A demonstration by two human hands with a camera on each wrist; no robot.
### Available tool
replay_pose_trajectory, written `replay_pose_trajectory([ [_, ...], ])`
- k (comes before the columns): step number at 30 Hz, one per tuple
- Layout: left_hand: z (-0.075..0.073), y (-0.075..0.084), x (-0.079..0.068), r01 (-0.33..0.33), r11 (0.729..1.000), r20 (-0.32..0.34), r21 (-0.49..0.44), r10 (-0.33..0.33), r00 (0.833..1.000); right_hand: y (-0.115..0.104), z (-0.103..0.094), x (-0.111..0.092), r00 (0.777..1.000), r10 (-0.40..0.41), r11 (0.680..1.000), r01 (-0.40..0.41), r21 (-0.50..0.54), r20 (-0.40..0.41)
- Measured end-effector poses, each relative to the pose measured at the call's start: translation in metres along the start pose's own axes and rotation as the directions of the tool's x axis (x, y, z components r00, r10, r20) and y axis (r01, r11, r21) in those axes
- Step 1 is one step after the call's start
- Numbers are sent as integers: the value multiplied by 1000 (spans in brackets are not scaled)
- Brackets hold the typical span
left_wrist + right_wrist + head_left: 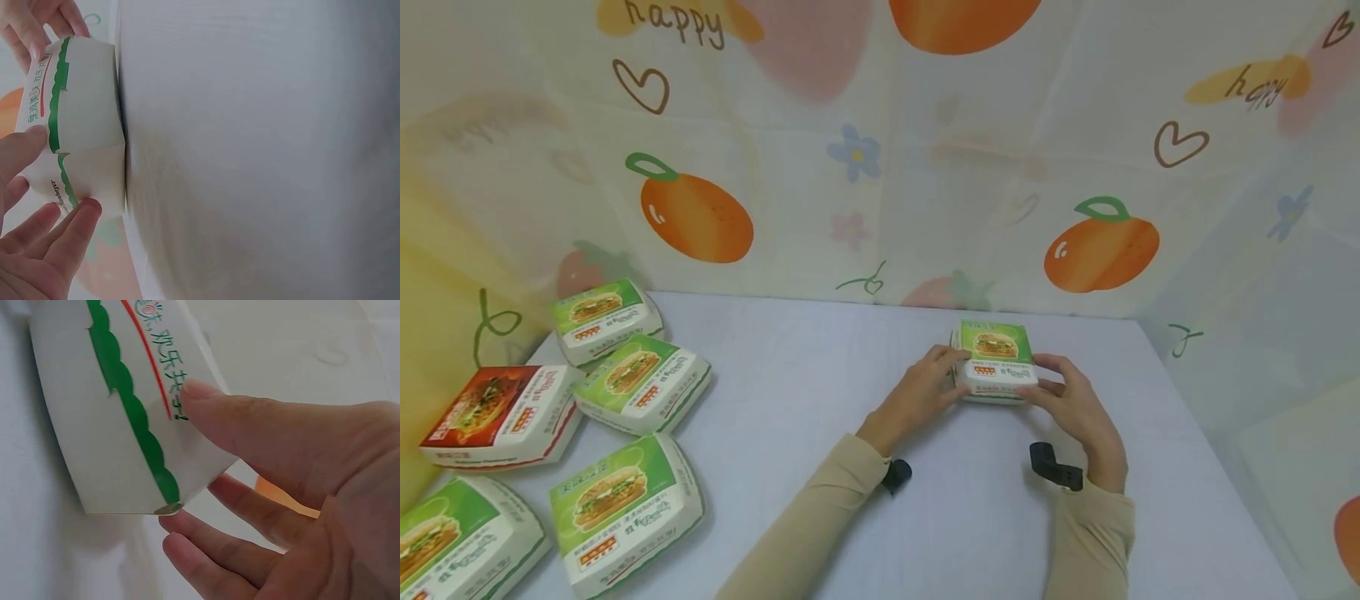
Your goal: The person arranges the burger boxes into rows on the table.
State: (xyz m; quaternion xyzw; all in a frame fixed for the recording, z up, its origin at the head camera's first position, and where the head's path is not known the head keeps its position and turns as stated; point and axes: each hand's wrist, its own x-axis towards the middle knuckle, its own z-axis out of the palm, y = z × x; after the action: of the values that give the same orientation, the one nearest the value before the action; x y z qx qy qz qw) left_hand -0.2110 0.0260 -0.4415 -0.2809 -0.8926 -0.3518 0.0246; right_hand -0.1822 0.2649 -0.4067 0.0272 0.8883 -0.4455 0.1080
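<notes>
A green and white burger box (997, 343) with a burger picture on its lid sits on the white table near the back edge, right of centre. At its left side my left hand (919, 388) holds it, thumb on the front wall and fingers along the side. My right hand (1077, 407) grips the opposite side the same way. In the left wrist view the box (87, 100) rests on the table, with the left fingertips (87, 206) low on its side. The right thumb (206, 403) presses the printed front in the right wrist view.
Several more burger boxes stand at the left: green ones (617, 508) at the front and back, and a red one (490, 417) among them. A patterned cloth (790, 200) hangs behind the table. Black wrist straps (1056, 468) sit by the sleeves.
</notes>
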Motion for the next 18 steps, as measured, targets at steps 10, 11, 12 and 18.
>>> replay_pose_trajectory([
  [10,-2,1,-4,8,1000,-9,30,-8,1000,3,-5,-3,1000,-24,1000,24,6,7],
  [11,-2,1,-4,10,999,-5,33,-9,1000,3,-4,-3,1000,-22,1000,22,4,11],
  [12,-2,1,-4,11,999,-1,32,-11,1000,2,-4,-3,1000,-20,1000,20,1,14],
  [18,-4,3,-5,12,999,8,43,-12,1000,0,-4,-4,1000,-7,1000,7,-5,13],
])
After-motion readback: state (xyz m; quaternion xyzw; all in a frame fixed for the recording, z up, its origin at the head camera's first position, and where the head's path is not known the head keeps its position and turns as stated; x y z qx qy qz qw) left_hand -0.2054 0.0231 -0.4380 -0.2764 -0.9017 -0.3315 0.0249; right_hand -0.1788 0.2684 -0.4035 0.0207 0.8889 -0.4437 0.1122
